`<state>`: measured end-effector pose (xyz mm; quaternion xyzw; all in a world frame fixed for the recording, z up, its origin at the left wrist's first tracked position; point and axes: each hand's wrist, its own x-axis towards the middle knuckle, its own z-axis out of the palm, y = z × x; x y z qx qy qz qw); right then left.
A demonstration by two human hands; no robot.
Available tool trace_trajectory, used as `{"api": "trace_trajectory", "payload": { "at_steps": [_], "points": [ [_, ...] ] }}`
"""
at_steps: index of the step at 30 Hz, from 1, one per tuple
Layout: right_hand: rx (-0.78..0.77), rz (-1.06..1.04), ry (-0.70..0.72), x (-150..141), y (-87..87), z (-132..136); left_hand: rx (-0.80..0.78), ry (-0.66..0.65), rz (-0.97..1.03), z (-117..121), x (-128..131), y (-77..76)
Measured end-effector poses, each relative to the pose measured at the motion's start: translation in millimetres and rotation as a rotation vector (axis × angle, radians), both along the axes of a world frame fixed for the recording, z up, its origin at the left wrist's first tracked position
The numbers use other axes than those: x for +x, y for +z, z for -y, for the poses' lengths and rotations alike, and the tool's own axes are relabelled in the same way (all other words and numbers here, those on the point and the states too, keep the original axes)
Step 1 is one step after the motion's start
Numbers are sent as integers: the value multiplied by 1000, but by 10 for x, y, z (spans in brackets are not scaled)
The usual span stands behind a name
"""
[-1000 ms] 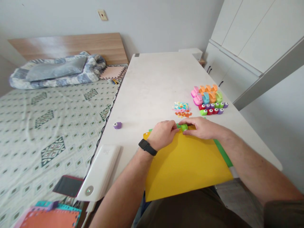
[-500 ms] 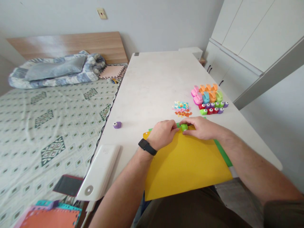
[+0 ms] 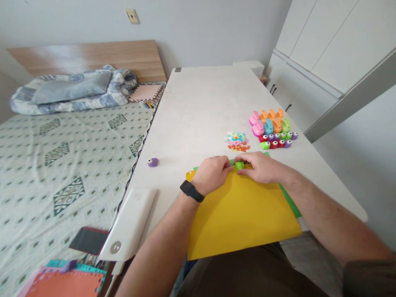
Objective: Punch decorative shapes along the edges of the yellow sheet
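The person's right hand grips a small green punch between thumb and fingers at the far edge of a yellow sheet. Just left of that grip, the left hand pinches the sheet's edge; beyond it lie paper cutouts, with colourful punches farther right.

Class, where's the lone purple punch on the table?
In the head view, the purple punch sits near the left edge of the table, beyond the long white device.
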<state>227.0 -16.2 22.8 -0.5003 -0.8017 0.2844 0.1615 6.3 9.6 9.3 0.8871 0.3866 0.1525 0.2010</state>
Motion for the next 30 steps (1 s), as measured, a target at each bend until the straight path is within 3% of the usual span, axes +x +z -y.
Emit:
{"api": "trace_trajectory", "payload": {
  "at_steps": [17,30],
  "points": [
    [53,25,-16,-46,-28,34,-4,-20,63,32,21,54],
    [80,41,-1,-86,12,53,-43,-40,114,57,175,-66]
  ]
}}
